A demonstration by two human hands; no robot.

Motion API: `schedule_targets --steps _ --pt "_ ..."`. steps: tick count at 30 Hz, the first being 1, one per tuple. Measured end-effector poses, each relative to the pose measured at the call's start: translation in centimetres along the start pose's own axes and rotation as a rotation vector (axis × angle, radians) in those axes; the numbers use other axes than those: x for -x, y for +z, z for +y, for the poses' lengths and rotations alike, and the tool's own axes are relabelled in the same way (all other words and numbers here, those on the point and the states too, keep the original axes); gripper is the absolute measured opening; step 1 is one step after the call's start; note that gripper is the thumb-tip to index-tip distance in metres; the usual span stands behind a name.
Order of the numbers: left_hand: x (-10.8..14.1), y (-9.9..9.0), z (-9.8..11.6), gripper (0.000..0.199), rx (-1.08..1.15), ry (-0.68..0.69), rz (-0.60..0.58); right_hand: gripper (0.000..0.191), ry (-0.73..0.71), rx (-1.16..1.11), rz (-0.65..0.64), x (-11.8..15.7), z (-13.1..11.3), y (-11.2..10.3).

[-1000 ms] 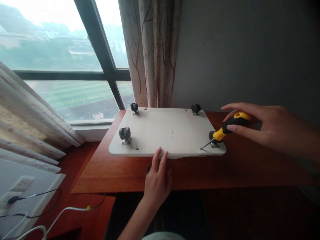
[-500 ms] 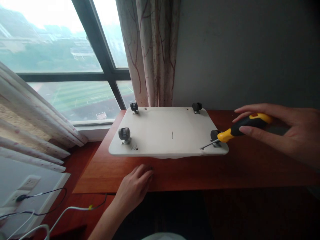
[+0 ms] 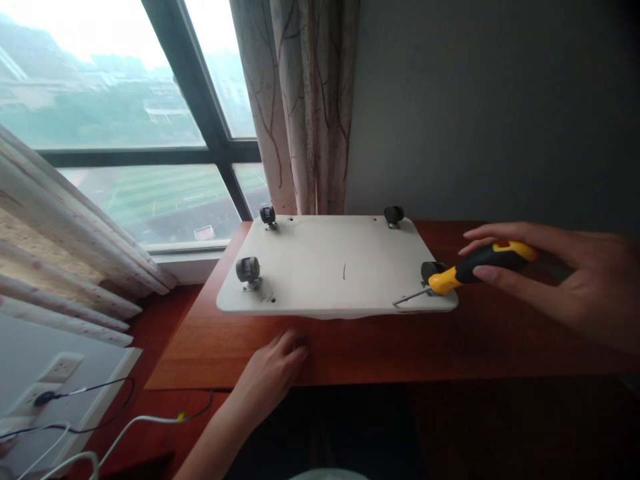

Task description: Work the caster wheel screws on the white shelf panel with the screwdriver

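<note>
My right hand (image 3: 565,273) holds a yellow and black screwdriver (image 3: 493,262) by its handle, between thumb and fingers. The shaft slants down to the left, its tip over the near right part of a white board (image 3: 320,250). The board lies on the table with black casters standing up at its corners; the near right caster (image 3: 431,272) is partly behind the screwdriver. My left hand (image 3: 274,363) rests on the table in front of the board, its fingers curled together. Whatever may be between those fingertips is hidden.
The reddish wooden table (image 3: 500,347) reaches from the window (image 3: 150,193) along the grey wall (image 3: 490,113). A curtain (image 3: 315,107) hangs behind the board. At lower left, cables (image 3: 145,420) run from a wall socket (image 3: 63,367).
The screwdriver has shifted slightly left and down, its tip now nearer the board's front edge. My left hand has stayed nearly in place, its fingers slightly more curled.
</note>
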State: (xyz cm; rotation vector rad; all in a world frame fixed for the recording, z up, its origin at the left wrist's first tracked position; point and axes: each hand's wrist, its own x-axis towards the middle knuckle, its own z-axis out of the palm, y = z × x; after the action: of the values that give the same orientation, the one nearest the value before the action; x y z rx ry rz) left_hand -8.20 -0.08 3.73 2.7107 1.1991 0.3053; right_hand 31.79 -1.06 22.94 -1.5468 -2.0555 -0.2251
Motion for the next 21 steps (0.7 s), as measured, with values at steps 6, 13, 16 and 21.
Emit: schedule_targets --steps 6,13,16,21 --pt "-0.2 0.3 0.0 0.026 -0.028 0.013 -0.024 0.031 -0.009 -0.007 0.0 0.0 0.2 0.0" --pt "-0.2 0.5 -0.2 0.027 -0.071 0.015 -0.02 0.031 -0.004 0.001 -0.006 0.1 0.3 0.0" --pt "-0.2 0.7 -0.3 0.026 -0.073 0.009 -0.022 0.032 0.009 -0.002 -0.008 0.0 0.3 0.0" --pt "-0.8 1.0 -0.1 0.018 -0.046 0.004 -0.018 0.032 -0.008 -0.017 -0.002 -0.1 0.2 0.1"
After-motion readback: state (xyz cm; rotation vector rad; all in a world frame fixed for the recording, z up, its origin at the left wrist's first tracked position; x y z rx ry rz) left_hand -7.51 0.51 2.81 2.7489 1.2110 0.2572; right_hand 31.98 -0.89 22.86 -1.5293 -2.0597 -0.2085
